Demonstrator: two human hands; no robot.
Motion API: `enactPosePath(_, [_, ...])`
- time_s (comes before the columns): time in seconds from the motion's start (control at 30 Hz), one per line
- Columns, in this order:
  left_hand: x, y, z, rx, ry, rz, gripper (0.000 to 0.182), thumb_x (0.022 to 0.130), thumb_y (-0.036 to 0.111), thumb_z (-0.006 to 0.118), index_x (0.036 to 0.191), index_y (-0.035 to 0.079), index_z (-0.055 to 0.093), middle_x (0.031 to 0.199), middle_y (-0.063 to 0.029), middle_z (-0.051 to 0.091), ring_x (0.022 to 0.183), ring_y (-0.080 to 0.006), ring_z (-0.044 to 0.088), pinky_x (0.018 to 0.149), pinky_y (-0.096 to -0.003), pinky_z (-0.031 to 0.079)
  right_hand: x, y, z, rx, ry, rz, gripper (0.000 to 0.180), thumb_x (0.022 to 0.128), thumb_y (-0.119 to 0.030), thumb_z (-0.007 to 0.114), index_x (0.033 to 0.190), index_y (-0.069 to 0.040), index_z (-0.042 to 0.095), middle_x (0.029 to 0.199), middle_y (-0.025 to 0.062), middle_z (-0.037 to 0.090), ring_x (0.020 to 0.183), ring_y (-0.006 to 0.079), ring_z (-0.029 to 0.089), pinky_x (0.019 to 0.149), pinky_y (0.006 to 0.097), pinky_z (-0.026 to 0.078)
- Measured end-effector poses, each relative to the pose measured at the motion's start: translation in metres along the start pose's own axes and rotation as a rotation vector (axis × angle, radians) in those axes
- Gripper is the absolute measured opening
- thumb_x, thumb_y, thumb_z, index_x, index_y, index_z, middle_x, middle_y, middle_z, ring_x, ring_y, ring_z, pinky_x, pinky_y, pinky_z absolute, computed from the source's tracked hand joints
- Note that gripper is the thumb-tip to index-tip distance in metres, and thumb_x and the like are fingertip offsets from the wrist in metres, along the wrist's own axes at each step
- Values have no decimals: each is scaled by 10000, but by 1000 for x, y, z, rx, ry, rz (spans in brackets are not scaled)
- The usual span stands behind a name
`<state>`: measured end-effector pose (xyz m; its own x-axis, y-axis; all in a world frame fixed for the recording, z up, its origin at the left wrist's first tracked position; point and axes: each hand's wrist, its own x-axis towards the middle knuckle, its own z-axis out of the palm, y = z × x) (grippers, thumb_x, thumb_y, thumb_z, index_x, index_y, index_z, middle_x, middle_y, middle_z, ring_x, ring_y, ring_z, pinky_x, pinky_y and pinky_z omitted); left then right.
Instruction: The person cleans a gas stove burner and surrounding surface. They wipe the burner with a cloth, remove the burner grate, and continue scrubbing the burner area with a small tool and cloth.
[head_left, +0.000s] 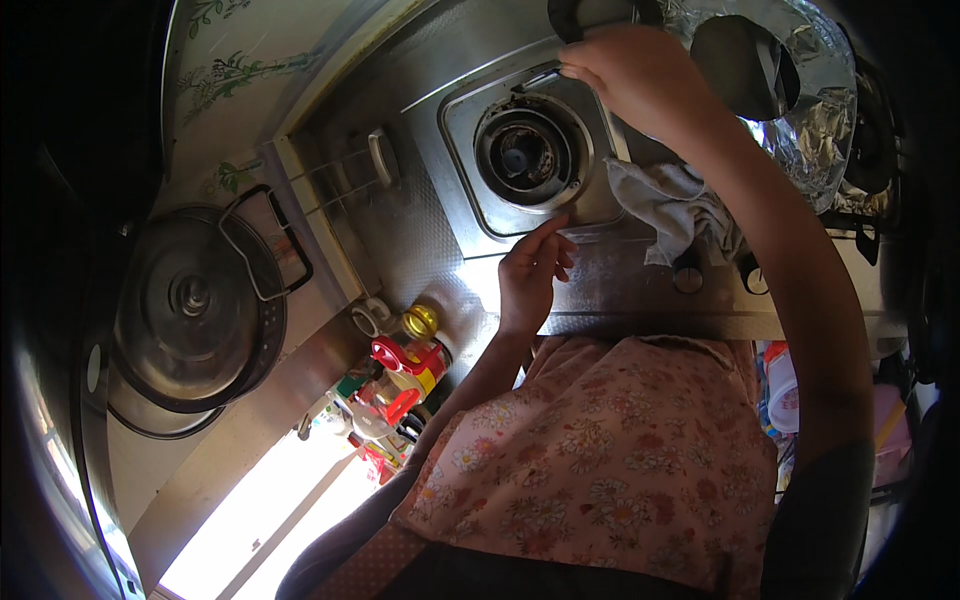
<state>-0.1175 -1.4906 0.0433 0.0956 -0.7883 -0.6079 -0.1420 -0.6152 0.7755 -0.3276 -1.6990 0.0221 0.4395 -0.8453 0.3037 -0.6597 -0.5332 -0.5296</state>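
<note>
My right hand (630, 75) reaches over the far side of a gas burner (523, 159), its fingertips pinched at the end of a slim metal piece (535, 81). What this piece belongs to is unclear. The burner sits in a square steel drip tray (459, 150), with dark grime around its middle. My left hand (531, 274) hovers by the tray's near edge, fingers loosely bent and apart, holding nothing. A crumpled grey cloth (671, 202) lies on the stove beneath my right forearm. Beside my right hand, a black ring (566, 19) is cut off by the top edge.
Foil (821, 142) surrounds a second burner area on the right. Two control knobs (687, 279) are on the stove front. Left stand a lidded pot (195, 307), a wire rack handle (384, 157), a white mug (371, 316) and red-lidded jars (409, 356).
</note>
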Motion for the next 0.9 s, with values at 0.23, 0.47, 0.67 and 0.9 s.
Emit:
enactPosePath(0.23, [-4,3,-3,7,13,13,306,1063,79,475,1311,17,645,979,-71,704,801,-95,629,679,-247,532,20,-10,-22,-39,-126,-46,126,913,-226,677,937,-110,720,855,72,680,819,290,687,704,427,543])
enactPosePath(0.47, [-5,-6,-8,-13,31,-2,301,1063,83,485,1308,26,651,974,-69,704,799,-91,627,669,-245,528,20,-14,-13,-43,-195,-133,97,900,-183,685,932,-95,713,818,84,664,847,284,691,716,432,548])
enactPosePath(0.67, [-2,0,-11,-10,16,28,298,1065,95,492,1307,27,651,971,-66,704,800,-94,629,663,-249,528,29,-18,9,-175,-132,-101,82,892,-149,690,915,-84,734,857,83,704,827,284,703,713,417,547])
enactPosePath(0.9, [-6,-9,-19,-18,43,-25,300,1067,99,488,1311,26,648,976,-72,705,803,-99,632,667,-254,532,40,-16,-36,-90,-411,-115,113,853,-183,688,791,-91,710,728,152,671,738,355,692,647,485,530])
